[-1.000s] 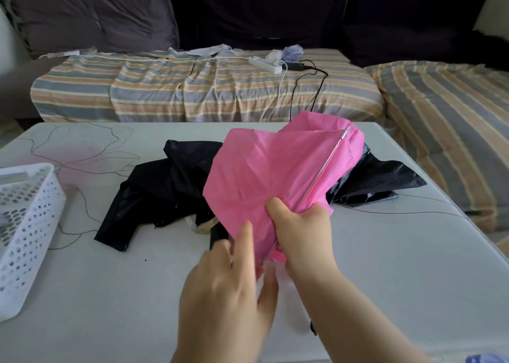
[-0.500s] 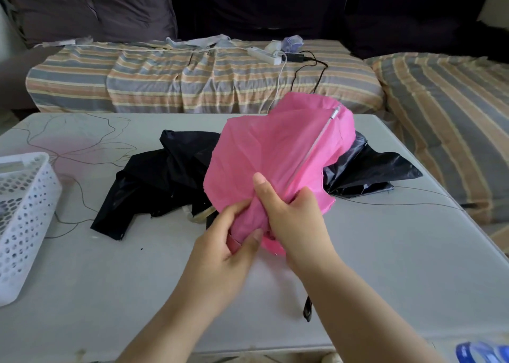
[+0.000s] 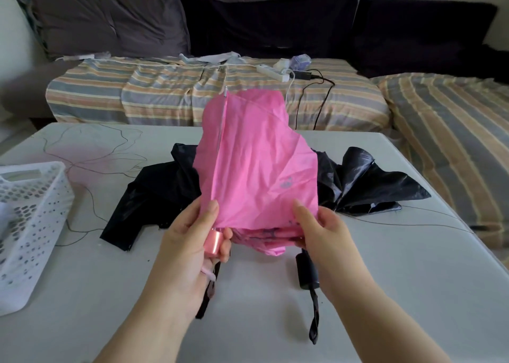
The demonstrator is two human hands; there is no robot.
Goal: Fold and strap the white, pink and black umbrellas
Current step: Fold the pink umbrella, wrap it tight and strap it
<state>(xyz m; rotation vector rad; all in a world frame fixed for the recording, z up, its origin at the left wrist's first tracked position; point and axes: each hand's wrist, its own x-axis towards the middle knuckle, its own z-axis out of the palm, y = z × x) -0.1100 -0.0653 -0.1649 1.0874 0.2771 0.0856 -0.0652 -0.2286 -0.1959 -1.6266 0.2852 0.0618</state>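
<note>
While the white basket point(image 3: 30, 219) is sitting off at the left edge of the table point(image 3: 413, 294), the real action is happening in the middle. The left hand point(image 3: 190, 249) is curling around the pink umbrella point(image 3: 256, 170) down at its handle end, thumb pressing on the fabric and fingers wrapping the shiny pink handle, so that's looking like the anchor. The canopy is standing up from both grips, lifted off the table, with one metal rib point(image 3: 221, 131) running up its left side, probably being held upright so the panels hang flat for pleating. The right hand point(image 3: 322, 230) is pinching the bunched lower edge on the other side, thumb on top, stretching the panel between the two grips. Behind it the black umbrella point(image 3: 154, 197) is lying unfolded on the table, its handle point(image 3: 305, 271) poking toward the camera beside the right wrist. I'm not spotting a white one.
</note>
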